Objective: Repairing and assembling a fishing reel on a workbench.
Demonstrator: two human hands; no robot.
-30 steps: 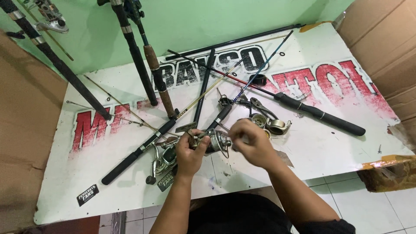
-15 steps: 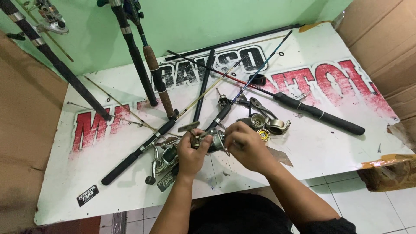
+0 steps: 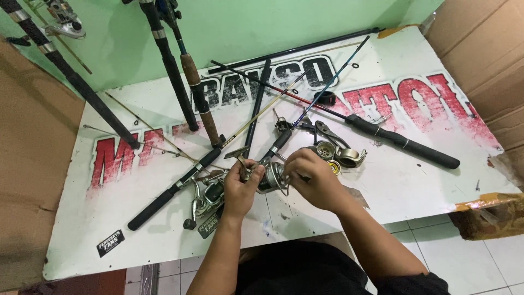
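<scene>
- Left hand [image 3: 239, 188] closed around the spinning reel [image 3: 268, 177]: keep it steady.
- Right hand [image 3: 312, 177], fingertips pinching at the reel's front, should work gently, above the table [image 3: 398, 180].

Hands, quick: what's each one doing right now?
Left hand: closed on the spinning reel, gripping its left side.
Right hand: closed on the same reel, fingers curled over its right side.

A single head-worn camera looks steeply down from just above the person's forearms, close over the near edge of the white table [image 3: 415, 180], facing the green wall [image 3: 245, 33] behind it.
</scene>
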